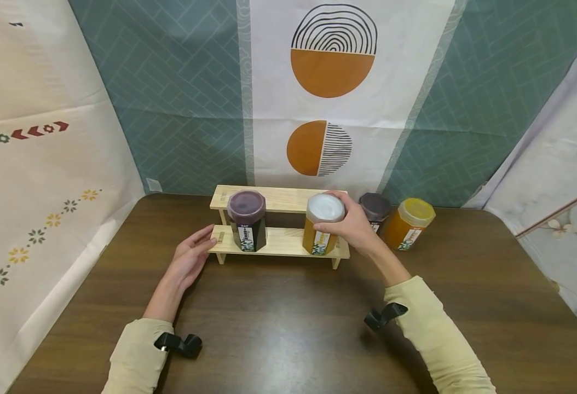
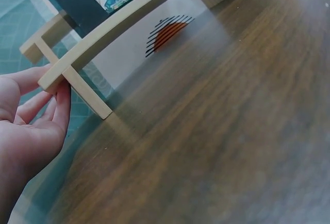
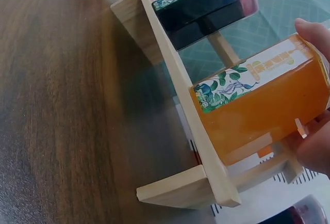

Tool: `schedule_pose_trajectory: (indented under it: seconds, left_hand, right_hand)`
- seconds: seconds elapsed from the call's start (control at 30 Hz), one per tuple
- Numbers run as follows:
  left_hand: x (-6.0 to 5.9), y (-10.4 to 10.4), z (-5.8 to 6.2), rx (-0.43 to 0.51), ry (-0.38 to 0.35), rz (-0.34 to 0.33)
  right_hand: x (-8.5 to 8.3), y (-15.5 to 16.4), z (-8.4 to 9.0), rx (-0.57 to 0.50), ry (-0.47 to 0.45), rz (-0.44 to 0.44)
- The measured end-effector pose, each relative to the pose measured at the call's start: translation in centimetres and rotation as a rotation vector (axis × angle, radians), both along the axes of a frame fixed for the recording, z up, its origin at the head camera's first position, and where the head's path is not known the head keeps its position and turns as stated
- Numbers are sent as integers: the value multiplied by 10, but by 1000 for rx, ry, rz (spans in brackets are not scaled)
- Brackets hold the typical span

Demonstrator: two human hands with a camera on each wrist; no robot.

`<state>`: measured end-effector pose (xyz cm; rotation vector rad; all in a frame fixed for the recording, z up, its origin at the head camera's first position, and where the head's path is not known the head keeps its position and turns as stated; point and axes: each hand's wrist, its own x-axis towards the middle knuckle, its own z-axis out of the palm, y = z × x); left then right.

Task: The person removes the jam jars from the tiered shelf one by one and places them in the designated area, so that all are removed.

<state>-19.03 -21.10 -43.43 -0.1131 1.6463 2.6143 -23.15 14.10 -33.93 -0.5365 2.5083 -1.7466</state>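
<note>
A two-step wooden rack (image 1: 278, 243) stands on the brown table. On its lower step a dark purple jar (image 1: 247, 220) sits at the left and an orange jar with a white lid (image 1: 322, 224) at the right. My right hand (image 1: 350, 221) grips the white-lidded jar (image 3: 263, 110) round its top. My left hand (image 1: 190, 260) lies with straight fingers against the rack's left end (image 2: 56, 77), fingertips touching the lower step.
Right of the rack stand a dark jar (image 1: 375, 210) and an amber jar with a yellow lid (image 1: 409, 223). Patterned cloth walls close in the back and both sides. The brown table (image 1: 288, 328) spreads bare wood toward me.
</note>
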Motion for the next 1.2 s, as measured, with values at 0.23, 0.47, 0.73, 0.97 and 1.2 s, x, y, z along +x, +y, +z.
schedule_pose_trajectory:
  seconds: [0.23,0.47,0.73,0.97,1.2]
  left_hand:
    - [0,1,0,-4,-8,-7]
    - [0,0,0,-2,-17,-6]
    - [1,0,1,-5,-26,-8]
    - [1,1,0,-18,-16,-14]
    - [0,1,-1,-12,-14,-14]
  right_hand:
    - [0,1,0,-11,-36,-18]
    - [-1,0,0,-34,-42,-20]
    - [0,10,3,-98,-56,24]
    - [7,29,16,-185,-40,43]
    - [15,53,27,-227,-32,50]
